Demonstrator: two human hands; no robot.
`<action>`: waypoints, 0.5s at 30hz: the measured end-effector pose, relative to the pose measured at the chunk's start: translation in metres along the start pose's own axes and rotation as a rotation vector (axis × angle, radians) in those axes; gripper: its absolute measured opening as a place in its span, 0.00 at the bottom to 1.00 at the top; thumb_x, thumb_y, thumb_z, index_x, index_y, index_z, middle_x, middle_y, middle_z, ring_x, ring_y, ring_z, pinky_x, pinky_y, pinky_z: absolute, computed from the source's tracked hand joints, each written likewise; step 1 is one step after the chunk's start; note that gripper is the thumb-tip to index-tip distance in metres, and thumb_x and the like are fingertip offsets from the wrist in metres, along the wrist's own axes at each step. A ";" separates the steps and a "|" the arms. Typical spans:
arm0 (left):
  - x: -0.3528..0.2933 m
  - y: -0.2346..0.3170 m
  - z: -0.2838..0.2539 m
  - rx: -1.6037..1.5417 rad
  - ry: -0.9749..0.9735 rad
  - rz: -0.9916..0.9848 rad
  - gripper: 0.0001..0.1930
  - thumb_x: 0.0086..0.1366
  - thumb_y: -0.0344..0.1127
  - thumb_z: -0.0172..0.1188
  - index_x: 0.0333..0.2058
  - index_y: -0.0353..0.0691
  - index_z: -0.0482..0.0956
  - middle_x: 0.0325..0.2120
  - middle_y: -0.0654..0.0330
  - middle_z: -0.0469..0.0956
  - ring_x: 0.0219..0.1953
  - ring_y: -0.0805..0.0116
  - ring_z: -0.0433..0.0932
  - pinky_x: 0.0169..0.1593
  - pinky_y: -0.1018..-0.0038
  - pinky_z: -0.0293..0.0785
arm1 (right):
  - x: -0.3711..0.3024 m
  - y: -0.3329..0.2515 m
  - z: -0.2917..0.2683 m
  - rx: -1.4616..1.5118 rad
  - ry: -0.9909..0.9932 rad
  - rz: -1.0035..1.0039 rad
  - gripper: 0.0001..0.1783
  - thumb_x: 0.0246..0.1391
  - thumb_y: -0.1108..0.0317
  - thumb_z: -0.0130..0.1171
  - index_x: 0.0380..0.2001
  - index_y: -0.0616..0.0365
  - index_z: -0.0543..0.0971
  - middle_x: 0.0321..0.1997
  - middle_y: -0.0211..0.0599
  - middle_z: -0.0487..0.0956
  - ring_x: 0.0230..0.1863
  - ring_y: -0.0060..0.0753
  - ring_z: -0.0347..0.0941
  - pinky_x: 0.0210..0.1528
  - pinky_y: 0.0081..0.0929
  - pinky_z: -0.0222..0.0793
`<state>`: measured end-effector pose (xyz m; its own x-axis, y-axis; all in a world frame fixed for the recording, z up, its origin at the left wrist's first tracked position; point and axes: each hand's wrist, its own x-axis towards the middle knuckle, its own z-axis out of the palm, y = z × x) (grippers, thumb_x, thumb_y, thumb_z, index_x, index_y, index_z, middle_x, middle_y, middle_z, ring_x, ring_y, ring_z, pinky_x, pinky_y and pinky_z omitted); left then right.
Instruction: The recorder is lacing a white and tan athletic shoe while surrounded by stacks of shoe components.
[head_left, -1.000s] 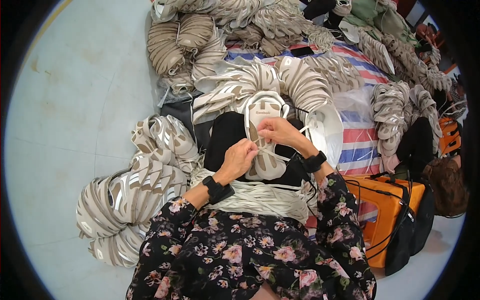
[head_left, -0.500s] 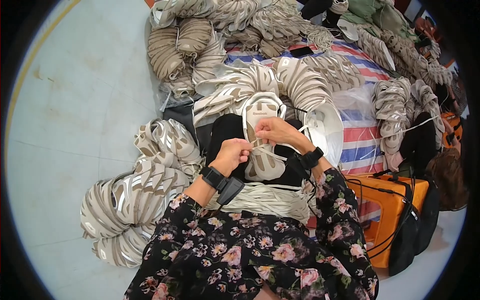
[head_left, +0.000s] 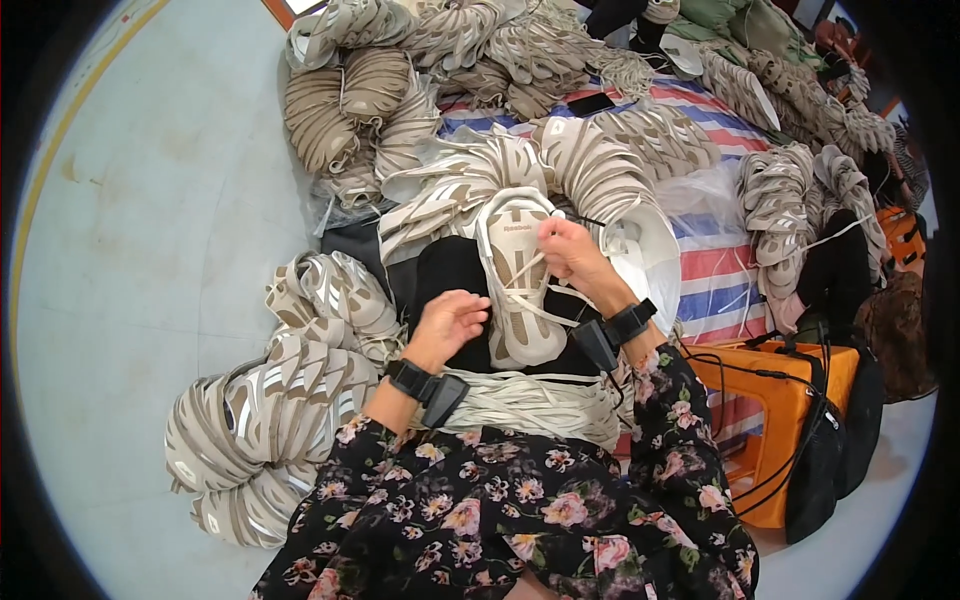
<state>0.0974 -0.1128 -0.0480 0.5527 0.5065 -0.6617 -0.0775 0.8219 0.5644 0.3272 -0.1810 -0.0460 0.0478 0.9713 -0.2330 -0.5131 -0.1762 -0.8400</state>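
I am seeing the soft beige-and-white shoe upper [head_left: 510, 245] lying on the black-trousered lap [head_left: 445, 272], right in front of the person's body. Its long axis is running almost straight away from the body, leaning slightly left at the far end; the rounded toe is pointing back toward the person, and the padded collar is sitting farthest off. The bare right hand [head_left: 577, 258] is hovering by the upper's right edge, its fingers bunched narrow and holding the flat cream lace [head_left: 531, 264], which is slanting down and left to the lacing. The bare left hand [head_left: 452, 322] is hanging just left of the upper, its fingers loosely curled and parted, apparently holding nothing; I cannot quite tell whether the fingertips are brushing its edge. A bundle of pale laces [head_left: 510, 405] is resting nearer the body, and a curved stack of nested uppers [head_left: 600, 165] is lying just beyond.
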 end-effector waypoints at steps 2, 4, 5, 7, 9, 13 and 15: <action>0.003 0.011 -0.009 0.383 0.077 0.251 0.06 0.53 0.27 0.59 0.30 0.40 0.71 0.22 0.60 0.76 0.22 0.71 0.75 0.25 0.77 0.70 | -0.013 -0.005 0.003 -0.191 0.118 -0.092 0.08 0.46 0.74 0.50 0.32 0.58 0.72 0.13 0.15 0.60 0.14 0.09 0.52 0.14 0.13 0.46; 0.013 0.016 -0.001 0.876 0.136 0.869 0.03 0.54 0.26 0.57 0.28 0.39 0.74 0.21 0.64 0.74 0.21 0.70 0.71 0.26 0.75 0.68 | -0.017 -0.008 -0.007 -0.507 -0.006 -0.116 0.08 0.44 0.73 0.53 0.32 0.55 0.72 0.12 0.20 0.64 0.13 0.18 0.60 0.16 0.19 0.53; 0.014 0.022 0.014 1.078 0.113 1.101 0.04 0.52 0.26 0.58 0.28 0.39 0.75 0.22 0.63 0.74 0.26 0.67 0.71 0.30 0.73 0.68 | -0.022 -0.014 -0.007 -0.960 -0.068 -0.195 0.11 0.43 0.72 0.55 0.34 0.53 0.72 0.13 0.23 0.65 0.15 0.23 0.62 0.18 0.23 0.56; 0.020 0.030 0.035 1.371 0.045 1.406 0.06 0.47 0.26 0.59 0.27 0.40 0.76 0.24 0.63 0.73 0.34 0.63 0.69 0.38 0.70 0.65 | -0.028 -0.026 -0.001 -1.471 -0.152 -0.283 0.18 0.38 0.67 0.62 0.36 0.50 0.71 0.15 0.34 0.68 0.21 0.40 0.68 0.25 0.34 0.62; 0.030 0.027 0.054 1.515 -0.095 1.526 0.08 0.43 0.28 0.62 0.26 0.43 0.76 0.25 0.64 0.72 0.38 0.63 0.67 0.43 0.69 0.61 | -0.028 -0.027 -0.005 -1.501 -0.153 -0.327 0.18 0.37 0.66 0.64 0.35 0.51 0.71 0.17 0.35 0.69 0.22 0.40 0.70 0.25 0.35 0.62; 0.047 0.013 0.058 1.551 -0.284 1.474 0.05 0.43 0.29 0.62 0.23 0.44 0.77 0.23 0.65 0.69 0.35 0.64 0.66 0.42 0.67 0.60 | -0.026 -0.016 -0.010 -1.521 -0.105 -0.432 0.17 0.37 0.65 0.64 0.32 0.52 0.69 0.21 0.38 0.74 0.27 0.46 0.72 0.28 0.37 0.64; 0.046 0.013 0.062 1.577 -0.312 1.443 0.05 0.43 0.29 0.61 0.23 0.44 0.77 0.23 0.65 0.69 0.35 0.64 0.66 0.42 0.67 0.60 | -0.029 -0.006 -0.017 -1.441 -0.058 -0.472 0.17 0.37 0.66 0.64 0.31 0.53 0.70 0.21 0.39 0.74 0.27 0.47 0.72 0.28 0.37 0.64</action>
<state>0.1733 -0.0956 -0.0403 0.8501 0.2306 0.4734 0.0219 -0.9137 0.4058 0.3430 -0.2110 -0.0424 -0.0868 0.9805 0.1766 0.7912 0.1755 -0.5858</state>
